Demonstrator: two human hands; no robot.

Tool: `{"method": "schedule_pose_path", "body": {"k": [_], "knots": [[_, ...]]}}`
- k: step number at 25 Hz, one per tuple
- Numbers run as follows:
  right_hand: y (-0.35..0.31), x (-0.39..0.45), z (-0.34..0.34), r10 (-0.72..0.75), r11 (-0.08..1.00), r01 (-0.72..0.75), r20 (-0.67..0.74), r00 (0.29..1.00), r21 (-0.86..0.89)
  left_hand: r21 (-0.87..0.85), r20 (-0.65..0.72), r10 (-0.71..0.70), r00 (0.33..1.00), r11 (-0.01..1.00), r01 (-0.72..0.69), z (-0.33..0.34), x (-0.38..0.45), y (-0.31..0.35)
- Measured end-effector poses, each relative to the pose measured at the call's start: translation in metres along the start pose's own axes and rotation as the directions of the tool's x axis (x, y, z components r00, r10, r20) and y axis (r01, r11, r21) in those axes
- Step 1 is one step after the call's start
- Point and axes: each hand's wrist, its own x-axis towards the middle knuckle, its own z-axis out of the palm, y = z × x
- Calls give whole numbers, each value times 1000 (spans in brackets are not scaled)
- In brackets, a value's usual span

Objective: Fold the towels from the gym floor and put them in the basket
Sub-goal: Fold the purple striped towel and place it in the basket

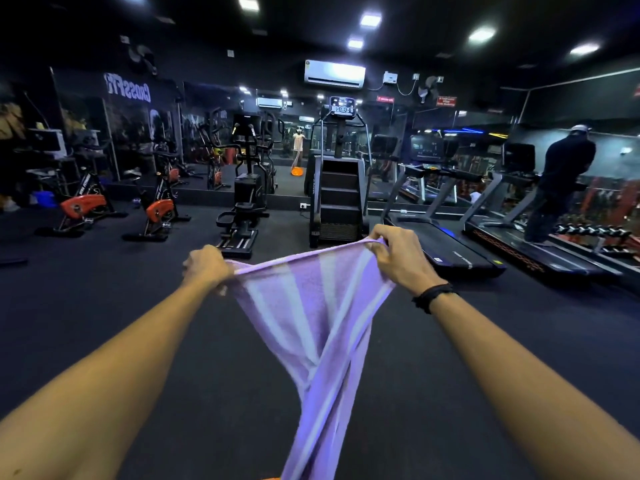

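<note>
We hold the purple towel [311,306] up at twelve o'clock, our left hand [207,266] and right hand [398,256] each pinching a top corner. It hangs twisted, not yet folded; no basket is clearly in view, so folding and storing remain.

Single head-worn wide-angle view, looking forward and slightly down along outstretched arms, gym floor [104,306] and machines beyond.

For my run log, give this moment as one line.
left hand: grips towel corner | right hand: grips other corner | purple towel: hanging, twisted, unfolded
</note>
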Motion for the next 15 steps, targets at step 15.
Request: {"method": "schedule_pose_path", "body": {"k": [15], "knots": [[43, 7, -22, 50, 927, 6, -138, 989, 376, -552, -438, 92, 894, 758, -348, -46, -12, 79]]}}
